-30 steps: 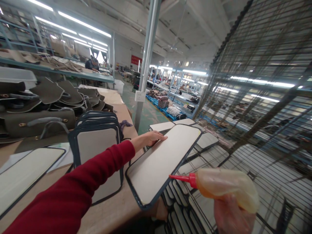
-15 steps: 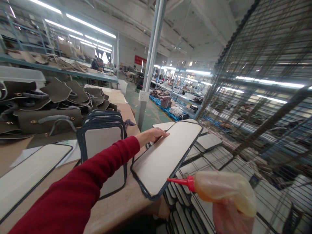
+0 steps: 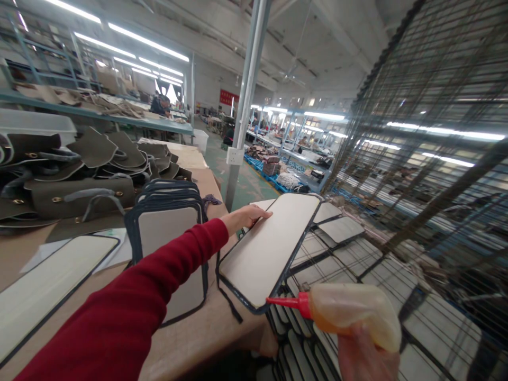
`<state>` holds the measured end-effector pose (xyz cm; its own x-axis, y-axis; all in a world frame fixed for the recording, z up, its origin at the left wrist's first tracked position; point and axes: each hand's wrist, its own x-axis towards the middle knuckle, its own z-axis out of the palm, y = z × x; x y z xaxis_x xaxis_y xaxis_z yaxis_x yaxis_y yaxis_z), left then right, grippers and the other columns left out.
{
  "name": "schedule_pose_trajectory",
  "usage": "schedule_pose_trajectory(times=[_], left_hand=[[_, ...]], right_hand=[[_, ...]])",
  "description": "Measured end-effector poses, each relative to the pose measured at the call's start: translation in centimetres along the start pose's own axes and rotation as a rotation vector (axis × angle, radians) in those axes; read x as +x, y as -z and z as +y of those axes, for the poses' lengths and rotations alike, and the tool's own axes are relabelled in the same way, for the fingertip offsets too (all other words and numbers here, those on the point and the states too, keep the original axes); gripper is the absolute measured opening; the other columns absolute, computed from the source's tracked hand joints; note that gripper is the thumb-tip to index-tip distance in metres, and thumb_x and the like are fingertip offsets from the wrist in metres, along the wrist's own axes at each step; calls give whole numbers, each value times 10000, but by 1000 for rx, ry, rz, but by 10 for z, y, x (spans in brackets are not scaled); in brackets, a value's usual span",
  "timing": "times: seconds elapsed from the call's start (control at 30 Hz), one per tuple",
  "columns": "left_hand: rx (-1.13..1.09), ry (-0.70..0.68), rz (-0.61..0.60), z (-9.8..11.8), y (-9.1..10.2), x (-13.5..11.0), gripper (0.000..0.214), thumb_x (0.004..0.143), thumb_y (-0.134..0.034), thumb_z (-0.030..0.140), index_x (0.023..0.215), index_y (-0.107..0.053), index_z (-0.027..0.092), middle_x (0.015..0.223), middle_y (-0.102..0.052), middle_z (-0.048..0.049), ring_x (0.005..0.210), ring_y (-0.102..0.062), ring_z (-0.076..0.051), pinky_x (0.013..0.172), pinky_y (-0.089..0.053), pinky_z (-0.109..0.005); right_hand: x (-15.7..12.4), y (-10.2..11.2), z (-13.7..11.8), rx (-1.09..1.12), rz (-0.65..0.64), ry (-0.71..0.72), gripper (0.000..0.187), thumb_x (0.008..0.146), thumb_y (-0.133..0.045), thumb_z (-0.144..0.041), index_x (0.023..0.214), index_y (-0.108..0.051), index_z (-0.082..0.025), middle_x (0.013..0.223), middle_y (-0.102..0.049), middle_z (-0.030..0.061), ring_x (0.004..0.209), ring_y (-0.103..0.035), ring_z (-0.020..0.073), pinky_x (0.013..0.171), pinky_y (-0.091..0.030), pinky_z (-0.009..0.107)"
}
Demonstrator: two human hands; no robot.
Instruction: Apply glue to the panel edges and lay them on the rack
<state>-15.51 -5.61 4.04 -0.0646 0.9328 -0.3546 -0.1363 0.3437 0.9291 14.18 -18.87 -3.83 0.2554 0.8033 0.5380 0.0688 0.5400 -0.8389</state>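
My left hand (image 3: 246, 217), at the end of a red sleeve, grips the left edge of a flat white panel with a dark trim (image 3: 270, 247). The panel hangs beyond the table edge, over the wire rack. My right hand (image 3: 367, 357) is wrapped round a squeeze bottle of amber glue (image 3: 353, 314) with a red nozzle. The nozzle points left, close to the panel's near corner. Only part of the right hand shows at the bottom edge.
A stack of similar panels (image 3: 169, 233) stands on the brown table (image 3: 186, 338), and another panel (image 3: 47, 286) lies at the left. Dark bag pieces (image 3: 79, 174) pile up behind. A wire rack (image 3: 357, 254) holds several panels on the right. A steel post (image 3: 244, 111) rises ahead.
The panel has moved further away and lower over the rack, led by my left hand. The glue bottle has shifted slightly left and down with my right hand.
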Motion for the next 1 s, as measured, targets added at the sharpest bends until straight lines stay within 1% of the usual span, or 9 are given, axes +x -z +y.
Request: schedule_pose_trajectory(times=[0.17,0.23,0.3,0.5,0.6,0.7,0.83,0.97,1.0], left_hand=[[8,-66,131,-4,5,12,382,543,-871,337,712,-598,129,632,-649,-33,650,-629,-201,681,-502,-343],[18,-99,169,-8,4,14,373,538,-868,341,686,-601,127,606,-638,-20,619,-618,-187,646,-489,-315],[29,-132,177,-14,0,14,357,537,-860,344,657,-604,126,579,-631,-12,566,-598,-167,602,-473,-292],[42,-192,22,-31,-22,6,401,450,-859,400,637,-633,126,576,-659,-23,516,-589,-157,529,-450,-267],[41,-198,-75,-31,-31,-1,471,369,-867,428,658,-652,124,589,-673,-32,514,-589,-160,514,-446,-265],[39,-188,-185,-25,-35,-9,508,319,-870,422,671,-667,118,612,-687,-51,544,-607,-174,560,-475,-281],[18,-150,-360,-19,-33,-11,488,310,-873,352,691,-688,111,621,-694,-62,604,-633,-195,652,-502,-306],[13,-163,-326,-18,-29,0,458,321,-865,315,696,-695,113,594,-684,-51,585,-626,-194,649,-500,-309],[16,-167,-312,-18,-28,3,452,322,-862,308,694,-694,113,581,-678,-47,580,-623,-193,641,-498,-305]], right_hand=[[-16,-22,2,314,4,-362,355,742,-704,-488,918,-685,-180,760,-693,73,759,-681,264,622,-592,378],[-9,-30,-4,502,92,-554,379,712,-736,-496,921,-691,-184,808,-708,62,804,-687,227,680,-597,326],[9,-36,-12,632,211,-625,398,688,-769,-463,955,-687,-180,913,-712,57,877,-678,192,743,-580,264],[88,-46,-8,501,339,-139,419,581,-825,-389,898,-635,-191,959,-656,9,899,-629,173,782,-559,301],[112,-44,7,410,390,-39,549,492,-862,-378,935,-599,-187,922,-623,0,874,-604,180,831,-529,360],[122,-32,22,290,422,26,580,509,-853,-388,981,-591,-177,908,-605,6,861,-586,186,855,-506,392],[105,-14,41,153,430,46,548,596,-808,-409,1032,-591,-155,933,-610,37,860,-585,206,848,-498,407],[41,-16,48,70,347,-27,582,570,-820,-425,1046,-628,-148,951,-662,82,864,-622,256,756,-531,361],[25,-19,46,32,252,-66,589,578,-809,-449,1063,-628,-167,972,-675,83,902,-632,275,758,-538,352]])
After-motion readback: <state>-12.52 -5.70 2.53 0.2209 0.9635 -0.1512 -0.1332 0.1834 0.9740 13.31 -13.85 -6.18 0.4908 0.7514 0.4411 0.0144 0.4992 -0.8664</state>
